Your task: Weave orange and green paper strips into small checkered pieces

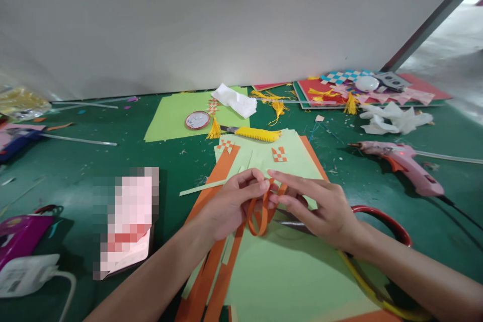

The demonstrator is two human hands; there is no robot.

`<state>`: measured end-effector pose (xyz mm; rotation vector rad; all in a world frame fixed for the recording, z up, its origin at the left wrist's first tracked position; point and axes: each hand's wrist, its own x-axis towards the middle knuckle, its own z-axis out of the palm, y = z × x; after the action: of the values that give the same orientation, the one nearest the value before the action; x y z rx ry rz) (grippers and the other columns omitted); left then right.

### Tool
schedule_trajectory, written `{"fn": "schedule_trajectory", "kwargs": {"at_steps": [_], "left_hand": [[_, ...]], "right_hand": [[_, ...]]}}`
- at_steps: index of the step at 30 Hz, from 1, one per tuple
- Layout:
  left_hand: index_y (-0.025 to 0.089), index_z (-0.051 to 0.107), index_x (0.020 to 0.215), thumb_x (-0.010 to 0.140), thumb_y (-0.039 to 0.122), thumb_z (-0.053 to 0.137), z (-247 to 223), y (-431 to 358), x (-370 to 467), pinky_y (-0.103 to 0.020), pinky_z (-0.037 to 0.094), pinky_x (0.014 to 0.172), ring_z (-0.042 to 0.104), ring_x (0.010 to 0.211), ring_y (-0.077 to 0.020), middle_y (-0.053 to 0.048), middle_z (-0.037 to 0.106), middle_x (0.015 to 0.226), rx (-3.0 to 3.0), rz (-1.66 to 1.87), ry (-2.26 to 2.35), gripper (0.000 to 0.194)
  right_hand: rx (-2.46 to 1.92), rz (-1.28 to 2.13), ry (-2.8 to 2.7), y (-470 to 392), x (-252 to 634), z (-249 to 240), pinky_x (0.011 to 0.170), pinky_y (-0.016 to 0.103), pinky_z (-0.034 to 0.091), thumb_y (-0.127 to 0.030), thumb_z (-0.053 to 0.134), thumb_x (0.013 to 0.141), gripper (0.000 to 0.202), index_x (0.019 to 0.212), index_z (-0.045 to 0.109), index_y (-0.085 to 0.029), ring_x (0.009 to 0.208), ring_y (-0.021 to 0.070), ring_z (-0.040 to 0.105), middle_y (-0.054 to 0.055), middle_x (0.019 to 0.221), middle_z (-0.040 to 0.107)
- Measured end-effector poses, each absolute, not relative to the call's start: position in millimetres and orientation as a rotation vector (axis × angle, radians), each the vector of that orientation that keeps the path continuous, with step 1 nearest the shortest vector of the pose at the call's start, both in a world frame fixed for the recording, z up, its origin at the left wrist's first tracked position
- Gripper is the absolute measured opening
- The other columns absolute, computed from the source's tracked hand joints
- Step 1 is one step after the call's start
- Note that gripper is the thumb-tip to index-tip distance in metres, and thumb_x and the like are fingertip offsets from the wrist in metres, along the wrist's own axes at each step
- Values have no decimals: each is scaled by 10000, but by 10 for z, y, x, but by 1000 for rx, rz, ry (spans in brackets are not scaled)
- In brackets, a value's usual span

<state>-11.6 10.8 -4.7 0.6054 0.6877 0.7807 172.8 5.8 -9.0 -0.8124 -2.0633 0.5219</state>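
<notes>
On the green table [171, 161], both hands [269, 204] hold looped orange strips [257, 219].

Scissors [383, 221] lie right of the phone [130, 221].

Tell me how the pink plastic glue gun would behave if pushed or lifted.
The pink plastic glue gun looks hard-bodied, so probably stiff. It lies on its side, so a push would likely slide it, not tip it. Lifted, it may pull awkwardly: a black cord trails from its grip and a clear glue stick juts from its back.
</notes>
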Motion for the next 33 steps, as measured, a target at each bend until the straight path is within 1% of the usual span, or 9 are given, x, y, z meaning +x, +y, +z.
{"fn": "schedule_trajectory", "kwargs": {"at_steps": [4, 9, 13, 16, 20, 23, 26, 30, 33], "left_hand": [[146, 525, 739, 805, 229, 705, -59, 107, -118, -171, 482, 628, 611, 628, -81, 2, 605, 673, 607, 787, 677, 209], [141, 542, 762, 819, 220, 691, -65, 108, -121, -173, 492, 642, 615, 639, -80, -3, 617, 685, 606, 786, 662, 178], [144, 536, 742, 802, 212, 708, -46, 111, -123, -172, 497, 643, 621, 638, -80, -2, 629, 689, 596, 784, 661, 195], [148, 521, 715, 763, 211, 744, -32, 111, -121, -172, 496, 623, 625, 626, -84, -5, 643, 692, 592, 771, 663, 237], [152, 519, 730, 729, 225, 774, -37, 108, -118, -176, 491, 602, 632, 623, -92, 0, 633, 694, 603, 724, 687, 265], [151, 518, 744, 735, 215, 768, -54, 107, -118, -193, 497, 644, 642, 654, -98, 3, 626, 700, 637, 708, 682, 259], [151, 517, 750, 748, 205, 755, -71, 101, -116, -221, 503, 687, 645, 667, -106, -1, 634, 702, 687, 707, 676, 244], [157, 514, 742, 746, 203, 756, -87, 95, -116, -235, 505, 691, 650, 666, -111, 5, 635, 694, 697, 703, 688, 246], [162, 514, 741, 744, 207, 758, -91, 95, -120, -229, 502, 690, 653, 668, -109, 8, 637, 701, 697, 695, 702, 248]], "right_hand": [[-807, 512, -2056, 61, 1732, -111, 535, 158, 457, -194, 537, 914, 346, 1255, 589, -172, 472, 69, 481, -36, 609, 634], [-822, 511, -2067, 58, 1733, -101, 519, 168, 455, -205, 529, 916, 338, 1244, 606, -177, 464, 74, 474, -32, 605, 643], [-899, 589, -2030, 46, 1731, -44, 493, 167, 453, -189, 529, 900, 341, 1229, 616, -166, 457, 75, 497, -43, 570, 631], [-990, 703, -1954, 53, 1723, 5, 456, 159, 438, -197, 542, 887, 295, 1156, 661, -171, 439, 67, 490, -46, 566, 633], [-1057, 922, -1867, 73, 1714, 43, 466, 166, 441, -209, 572, 871, 204, 1008, 721, -179, 465, 71, 529, -19, 604, 682], [-1035, 1058, -1837, 73, 1716, 47, 479, 180, 450, -222, 576, 875, 181, 968, 726, -180, 497, 81, 559, 5, 658, 718], [-992, 1097, -1816, 65, 1721, 44, 477, 184, 454, -229, 596, 866, 150, 927, 725, -184, 505, 83, 572, 10, 676, 726], [-990, 1116, -1785, 61, 1719, 45, 465, 187, 454, -233, 610, 854, 124, 854, 723, -181, 499, 86, 582, 16, 656, 719], [-987, 1161, -1767, 64, 1715, 45, 462, 191, 454, -232, 612, 853, 122, 834, 722, -182, 500, 89, 588, 16, 646, 713]]}}
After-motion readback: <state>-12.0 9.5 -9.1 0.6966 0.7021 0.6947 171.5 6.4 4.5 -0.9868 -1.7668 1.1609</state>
